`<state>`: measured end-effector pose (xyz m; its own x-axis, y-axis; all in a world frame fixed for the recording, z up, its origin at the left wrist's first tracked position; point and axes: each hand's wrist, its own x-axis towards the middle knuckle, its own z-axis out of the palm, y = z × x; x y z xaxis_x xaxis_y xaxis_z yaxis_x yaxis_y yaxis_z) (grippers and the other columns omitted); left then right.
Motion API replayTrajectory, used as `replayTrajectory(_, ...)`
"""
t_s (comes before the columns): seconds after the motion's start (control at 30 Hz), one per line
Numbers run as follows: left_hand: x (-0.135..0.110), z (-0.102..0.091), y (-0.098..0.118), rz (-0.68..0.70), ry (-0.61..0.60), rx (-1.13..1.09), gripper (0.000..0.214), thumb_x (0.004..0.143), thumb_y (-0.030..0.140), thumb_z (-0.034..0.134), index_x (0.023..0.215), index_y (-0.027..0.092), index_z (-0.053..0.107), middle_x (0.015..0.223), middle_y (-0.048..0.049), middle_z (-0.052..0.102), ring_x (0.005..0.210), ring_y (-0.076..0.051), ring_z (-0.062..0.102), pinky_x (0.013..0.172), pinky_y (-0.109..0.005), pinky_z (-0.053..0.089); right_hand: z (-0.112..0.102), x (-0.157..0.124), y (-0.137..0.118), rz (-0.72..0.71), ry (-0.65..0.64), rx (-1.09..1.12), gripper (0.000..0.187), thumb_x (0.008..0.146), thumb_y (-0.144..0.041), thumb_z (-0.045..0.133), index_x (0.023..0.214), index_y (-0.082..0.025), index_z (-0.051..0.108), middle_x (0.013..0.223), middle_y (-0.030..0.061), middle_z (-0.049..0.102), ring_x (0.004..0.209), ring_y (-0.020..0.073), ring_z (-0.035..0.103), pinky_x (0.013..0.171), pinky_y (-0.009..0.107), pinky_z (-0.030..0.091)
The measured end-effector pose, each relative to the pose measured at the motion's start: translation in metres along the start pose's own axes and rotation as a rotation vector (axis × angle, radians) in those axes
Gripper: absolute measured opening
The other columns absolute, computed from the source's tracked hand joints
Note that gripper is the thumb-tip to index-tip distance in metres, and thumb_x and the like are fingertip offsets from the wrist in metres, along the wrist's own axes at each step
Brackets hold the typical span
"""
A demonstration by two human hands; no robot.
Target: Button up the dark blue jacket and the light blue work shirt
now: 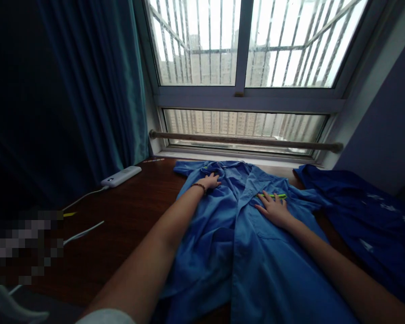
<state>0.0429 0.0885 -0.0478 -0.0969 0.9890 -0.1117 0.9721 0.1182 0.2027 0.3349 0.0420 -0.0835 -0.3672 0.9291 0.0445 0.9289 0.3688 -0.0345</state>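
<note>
Smoothing seems the step in hand: the left hand (211, 181) and right hand (273, 209) rest, fingers loosely parted and apparently gripping nothing, on the upper front of the blue short-sleeved shirt (245, 234) spread over the wooden counter (141, 200), whose rumpled folds likely call for flattening next.

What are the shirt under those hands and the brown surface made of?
Shirt: apparently woven cloth, mostly matte, judging by its soft creases; fiber unclear. Brown surface: probably wood or imitation wood, smooth finish, given its reddish tone.
</note>
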Motion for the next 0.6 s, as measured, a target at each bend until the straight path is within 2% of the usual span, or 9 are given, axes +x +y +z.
replayTrajectory(0.1,0.008,0.001,0.007,-0.102,0.105,0.001,0.047,0.082,0.032,0.037,0.128,0.020,0.034,0.139,-0.0184,0.020,0.119,-0.035,0.034,0.091,-0.050,0.030,0.002,-0.003,-0.004,0.008,0.056,-0.016,0.063,0.080,-0.064,0.019,0.133,-0.031,0.029,0.141,0.0030,0.022,0.125,0.0369,0.017,0.093,0.059,0.019)
replayTrajectory(0.2,0.009,0.015,0.018,-0.205,0.356,-0.033,0.053,0.085,0.029,0.030,0.133,0.012,0.020,0.137,-0.0247,0.019,0.118,-0.034,0.035,0.093,-0.048,0.028,0.005,-0.003,-0.006,0.011,0.081,-0.012,0.063,0.079,-0.065,0.018,0.132,-0.032,0.030,0.141,0.0018,0.024,0.124,0.0358,0.019,0.093,0.058,0.019)
replayTrajectory(0.3,0.005,0.031,0.022,-0.165,0.564,-0.084,0.063,0.084,0.037,0.034,0.132,0.001,0.015,0.134,-0.0279,0.023,0.120,-0.031,0.033,0.096,-0.040,0.028,0.008,0.002,0.001,0.022,0.104,0.004,0.063,0.079,-0.066,0.016,0.130,-0.034,0.031,0.140,-0.0005,0.025,0.124,0.0356,0.020,0.092,0.058,0.021)
replayTrajectory(0.37,-0.001,0.037,0.019,-0.045,0.574,-0.091,0.068,0.082,0.040,0.039,0.131,-0.001,0.017,0.134,-0.0269,0.024,0.123,-0.029,0.029,0.098,-0.036,0.027,0.009,0.010,0.013,0.051,0.107,0.005,0.061,0.079,-0.066,0.017,0.130,-0.035,0.031,0.140,-0.0009,0.026,0.123,0.0355,0.021,0.091,0.059,0.022)
replayTrajectory(0.5,-0.026,0.041,0.014,0.187,0.520,-0.082,0.062,0.080,0.039,0.042,0.129,0.005,0.022,0.135,-0.0197,0.026,0.122,-0.024,0.031,0.097,-0.033,0.030,0.002,0.037,0.050,0.084,0.047,0.011,0.055,0.081,-0.060,0.026,0.129,-0.035,0.034,0.139,0.0001,0.028,0.122,0.0336,0.025,0.091,0.058,0.022)
replayTrajectory(0.57,-0.043,0.040,0.015,0.234,0.511,-0.064,0.053,0.081,0.036,0.042,0.125,0.009,0.030,0.130,-0.0162,0.034,0.118,-0.022,0.035,0.096,-0.032,0.031,-0.009,0.054,0.062,0.095,0.035,0.074,0.050,0.080,-0.056,0.033,0.122,-0.032,0.045,0.133,0.0028,0.038,0.119,0.0320,0.032,0.091,0.054,0.026)
replayTrajectory(0.6,-0.050,0.040,0.016,0.213,0.521,-0.052,0.048,0.081,0.035,0.042,0.122,0.010,0.034,0.126,-0.0152,0.039,0.115,-0.022,0.038,0.094,-0.033,0.032,-0.016,0.062,0.063,0.106,0.052,0.111,0.047,0.080,-0.054,0.034,0.117,-0.029,0.051,0.126,0.0051,0.045,0.115,0.0313,0.037,0.089,0.052,0.029)
